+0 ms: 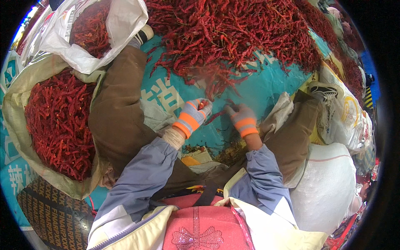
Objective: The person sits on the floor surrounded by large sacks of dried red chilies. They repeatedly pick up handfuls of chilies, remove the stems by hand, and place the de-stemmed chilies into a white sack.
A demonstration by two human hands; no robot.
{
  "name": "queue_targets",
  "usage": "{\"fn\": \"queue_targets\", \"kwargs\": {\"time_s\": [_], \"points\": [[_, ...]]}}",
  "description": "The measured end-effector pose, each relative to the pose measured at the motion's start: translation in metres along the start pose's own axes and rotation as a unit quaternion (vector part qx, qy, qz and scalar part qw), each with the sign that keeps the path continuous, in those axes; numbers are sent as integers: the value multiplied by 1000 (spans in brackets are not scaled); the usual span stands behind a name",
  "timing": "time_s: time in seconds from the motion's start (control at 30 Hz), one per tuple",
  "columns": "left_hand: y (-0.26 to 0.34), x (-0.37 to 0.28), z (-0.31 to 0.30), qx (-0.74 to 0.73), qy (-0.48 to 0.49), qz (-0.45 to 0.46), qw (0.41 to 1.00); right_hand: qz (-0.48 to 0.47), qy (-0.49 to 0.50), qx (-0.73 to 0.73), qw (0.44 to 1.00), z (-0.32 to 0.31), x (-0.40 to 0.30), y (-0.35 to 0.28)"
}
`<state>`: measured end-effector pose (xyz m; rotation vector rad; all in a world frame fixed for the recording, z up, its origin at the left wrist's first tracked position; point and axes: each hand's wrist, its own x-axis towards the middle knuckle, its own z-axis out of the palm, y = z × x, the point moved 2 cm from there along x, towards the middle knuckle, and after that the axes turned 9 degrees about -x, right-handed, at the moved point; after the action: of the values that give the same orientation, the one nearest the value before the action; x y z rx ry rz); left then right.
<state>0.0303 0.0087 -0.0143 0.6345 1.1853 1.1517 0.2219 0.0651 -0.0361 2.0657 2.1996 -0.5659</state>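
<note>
Dried red chili peppers (218,34) lie in a large heap on a teal printed sheet (193,90) before me. My left hand (193,115), in a grey and orange glove, is closed around some red chili peppers (203,104), just below the near edge of the heap. To its right is my right hand (243,118), gloved alike and blurred, with its fingertips at a long red chili pepper (215,117) that reaches towards the left hand. Whether the right fingers grip it is unclear. Stem scraps (231,153) lie on the sheet between my legs.
An open woven sack (18,103) of chilies stands at the left, with a white sack (125,31) of chilies beyond it. A full white sack (328,184) is by my right leg. My outstretched legs flank the sheet, and another printed sack (347,109) lies past my right foot.
</note>
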Motion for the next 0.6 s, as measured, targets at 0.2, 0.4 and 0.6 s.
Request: {"fn": "queue_targets", "kwargs": {"time_s": [0.2, 0.4, 0.6], "points": [[-5, -2, 7, 93, -29, -21, 995, -27, -26, 97, 995, 16, 3, -1], [-23, -4, 14, 204, 7, 5, 979, -25, -7, 22, 999, 13, -30, -13], [-22, 0, 12, 130, -17, -29, 991, -42, 5, -13, 999, 9, -26, -29]]}}
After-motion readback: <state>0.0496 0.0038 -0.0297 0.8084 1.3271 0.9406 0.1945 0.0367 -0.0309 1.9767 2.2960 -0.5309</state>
